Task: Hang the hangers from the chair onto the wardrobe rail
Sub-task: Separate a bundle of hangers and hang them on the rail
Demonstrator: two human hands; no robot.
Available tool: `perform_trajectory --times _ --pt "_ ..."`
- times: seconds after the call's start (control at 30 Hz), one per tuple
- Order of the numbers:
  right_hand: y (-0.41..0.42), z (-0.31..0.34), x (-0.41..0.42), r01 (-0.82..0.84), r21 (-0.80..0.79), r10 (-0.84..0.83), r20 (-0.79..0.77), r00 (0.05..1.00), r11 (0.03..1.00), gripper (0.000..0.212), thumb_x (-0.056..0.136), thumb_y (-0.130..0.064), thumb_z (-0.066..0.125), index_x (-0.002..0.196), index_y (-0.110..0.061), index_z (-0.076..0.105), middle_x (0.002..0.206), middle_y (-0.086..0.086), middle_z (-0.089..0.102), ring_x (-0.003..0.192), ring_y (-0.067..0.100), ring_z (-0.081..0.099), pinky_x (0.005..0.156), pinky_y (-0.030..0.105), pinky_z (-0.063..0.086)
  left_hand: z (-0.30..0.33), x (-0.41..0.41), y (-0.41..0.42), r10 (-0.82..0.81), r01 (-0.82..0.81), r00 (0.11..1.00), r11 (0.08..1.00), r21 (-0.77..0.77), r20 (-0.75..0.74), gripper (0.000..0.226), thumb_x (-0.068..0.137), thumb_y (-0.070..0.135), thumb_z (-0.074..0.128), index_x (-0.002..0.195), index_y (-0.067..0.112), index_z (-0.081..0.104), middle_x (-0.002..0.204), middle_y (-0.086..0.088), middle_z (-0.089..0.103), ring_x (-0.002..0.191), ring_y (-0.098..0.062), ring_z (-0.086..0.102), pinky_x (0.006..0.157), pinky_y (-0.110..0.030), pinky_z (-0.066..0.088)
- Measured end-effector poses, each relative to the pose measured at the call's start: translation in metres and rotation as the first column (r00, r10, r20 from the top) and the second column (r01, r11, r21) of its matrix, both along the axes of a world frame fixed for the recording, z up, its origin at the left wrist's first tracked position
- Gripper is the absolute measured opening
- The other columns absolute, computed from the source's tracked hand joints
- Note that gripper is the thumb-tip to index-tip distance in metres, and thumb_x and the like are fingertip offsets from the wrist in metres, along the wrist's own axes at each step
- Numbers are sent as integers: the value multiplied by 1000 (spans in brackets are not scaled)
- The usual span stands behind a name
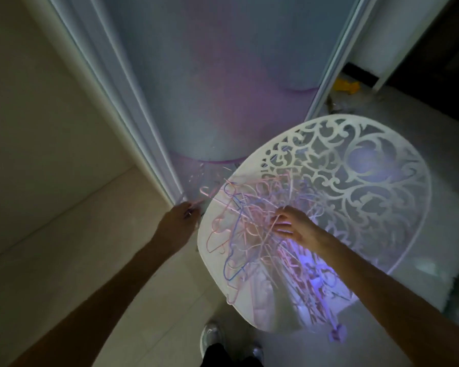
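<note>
A white chair [398, 186] with a cut-out scroll-pattern back stands at the right. Its seat holds a tangled heap of thin pink and blue hangers [239, 234]. My right hand [292, 225] is down in the heap, fingers curled among the hangers. My left hand [179, 215] is beside the chair's left edge and grips a pink hanger [206, 196] that sticks up and to the right. The wardrobe rail is out of view.
The wardrobe's pale sliding door [210, 75] with a white frame [122, 96] rises straight ahead. A beige wall and tiled floor [64, 247] lie to the left. My shoes [212, 337] show at the bottom. Yellow clutter [346, 86] lies at the far right, a pale rug [435, 144] under the chair.
</note>
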State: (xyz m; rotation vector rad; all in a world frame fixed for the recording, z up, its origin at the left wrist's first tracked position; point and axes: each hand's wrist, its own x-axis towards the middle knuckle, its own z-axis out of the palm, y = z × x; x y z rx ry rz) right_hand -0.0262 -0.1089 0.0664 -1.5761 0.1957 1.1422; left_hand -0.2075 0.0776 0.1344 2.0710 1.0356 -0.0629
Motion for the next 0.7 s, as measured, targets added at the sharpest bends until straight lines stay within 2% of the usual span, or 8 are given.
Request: perform_trajectory --times 0.13,0.2,0.27,0.37,0.5,0.57,0.63,0.7 --pt "-64 10 13 -9 -123 15 45 999 992 17 90 -12 47 75 -15 54 66 4 53 52 13 56 63 29 52 -29 43 -48 21 -10 997 992 -128 79 28 99 24 38 78 9 49 90 -31 57 95 -41 58 67 -30 31" --pt "-90 15 24 119 -153 -101 117 988 981 12 82 -14 56 71 -16 51 57 1 44 44 10 45 50 25 52 -43 60 -62 49 -33 996 981 -191 77 31 100 24 36 90 2 56 104 -33 60 102 -43 56 78 -38 39" --pt "-118 19 36 227 -180 -173 272 946 957 19 85 -17 55 68 -17 48 43 -6 35 30 3 32 32 15 38 -52 74 -76 58 -39 996 968 -247 72 33 99 23 36 100 -2 57 109 -37 57 105 -48 54 85 -43 43" --pt "-144 22 43 241 -142 -163 415 895 960 33 100 -21 39 69 -16 50 36 -9 26 26 0 20 30 10 19 -50 84 -87 37 -15 997 960 -278 74 28 98 22 39 96 2 59 93 -34 58 102 -48 56 74 -36 40" --pt "-157 25 56 50 -318 146 563 813 947 35 100 -19 39 71 -18 58 39 -10 33 30 2 26 31 13 21 -43 100 -97 -12 28 997 980 -199 82 30 94 26 47 96 0 61 106 -30 62 98 -41 60 85 -39 46" --pt "-162 26 65 8 -460 311 613 726 888 32 99 -23 38 90 -12 66 51 -4 49 43 10 43 37 14 34 -41 114 -107 -32 46 994 990 -136 104 30 96 27 45 99 1 59 109 -25 63 100 -37 60 85 -35 44" --pt "-169 27 71 23 -565 434 659 614 825 45 94 -33 32 113 -6 62 81 14 66 74 31 62 64 26 48 -41 126 -116 -18 32 990 994 -102 139 32 97 26 42 107 -1 58 112 -23 62 106 -35 57 87 -34 41" --pt "-178 29 73 90 -569 433 710 556 817 41 96 -25 34 128 -8 55 118 19 63 110 35 58 88 33 44 -44 132 -125 12 5 987 994 -111 160 32 98 24 42 109 -2 57 114 -23 61 108 -36 56 88 -35 41"
